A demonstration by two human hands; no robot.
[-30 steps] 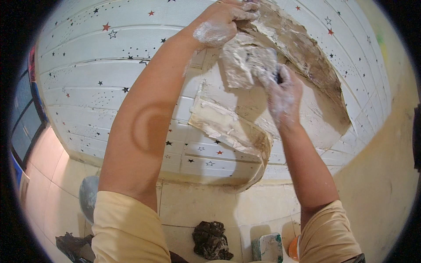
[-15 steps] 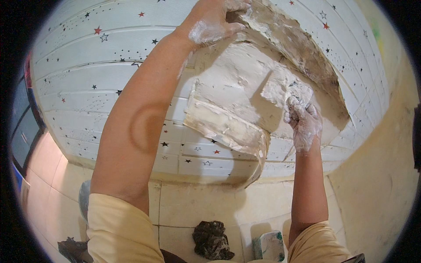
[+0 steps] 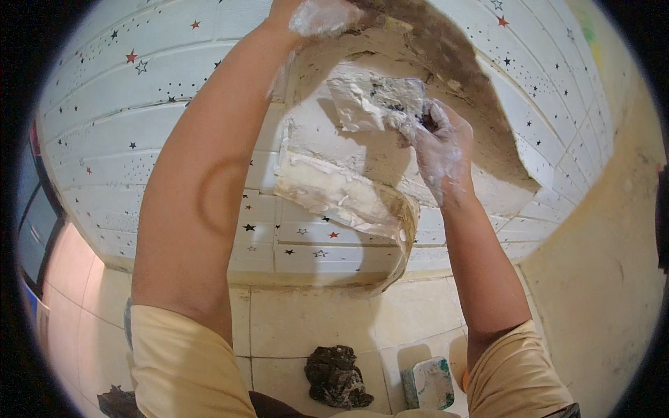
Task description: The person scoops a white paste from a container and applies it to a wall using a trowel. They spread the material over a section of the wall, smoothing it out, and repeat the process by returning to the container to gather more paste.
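Observation:
A putty knife (image 3: 411, 90), its blade heaped with white plaster, is in my right hand (image 3: 442, 139), whose fingers close around it in front of the wall. Behind it lies a bared, plastered patch of wall (image 3: 390, 157) framed by peeled wallpaper. My left hand (image 3: 324, 15), smeared white, is at the upper edge, holding back the upper wallpaper flap (image 3: 453, 49); its fingertips are cut off by the frame. Below the patch, a second wallpaper flap (image 3: 341, 195) folds down, its backing streaked with plaster and its right end curling toward the floor.
White wallpaper (image 3: 188, 125) with stars covers the surrounding wall. On the tiled floor (image 3: 306, 317) lie a crumpled dark plastic bag (image 3: 338, 376) and a green-and-white container (image 3: 432, 383). A plain side wall (image 3: 592, 279) stands at the right.
My right hand has moved up and left with the putty knife, whose plaster-covered blade now shows more fully. My left hand has gone further toward the upper edge as the view shifted.

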